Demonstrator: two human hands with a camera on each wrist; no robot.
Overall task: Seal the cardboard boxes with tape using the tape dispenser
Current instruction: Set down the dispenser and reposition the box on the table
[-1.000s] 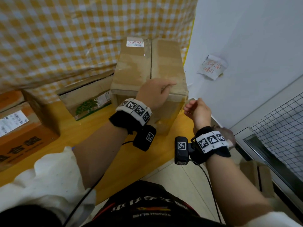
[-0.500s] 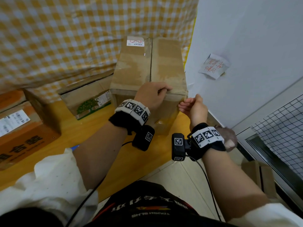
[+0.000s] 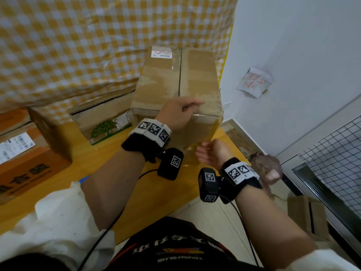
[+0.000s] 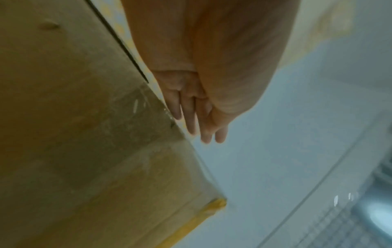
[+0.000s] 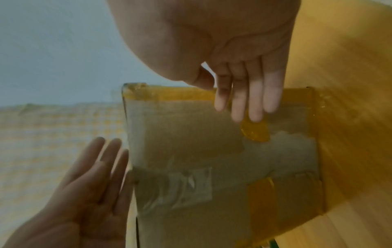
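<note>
A tall brown cardboard box [image 3: 175,79] stands on the wooden floor by the wall, its top flaps closed along a middle seam. Clear tape [image 3: 203,116] wraps over its near top edge. My left hand [image 3: 179,114] lies on the top near that edge, fingers stretched flat toward the right. The left wrist view shows those straight fingers [image 4: 191,117] along the box [image 4: 63,100] edge. My right hand [image 3: 213,155] hovers lower, before the front face, holding nothing. Its straight fingers [image 5: 244,94] point at the box [image 5: 212,151]; I cannot tell if they touch. The tape dispenser appears in no view.
A low box with a green tree print [image 3: 105,122] and an orange-printed box [image 3: 25,157] sit to the left. Yellow checked cloth [image 3: 78,45] hangs behind. The white wall [image 3: 293,45] is close on the right, with a small open carton [image 3: 308,218] and wire grid [image 3: 336,153].
My left hand's fingers were curled over the box's front edge and now lie stretched flat on top. My right hand dropped from the box's right front corner to lower before the front face.
</note>
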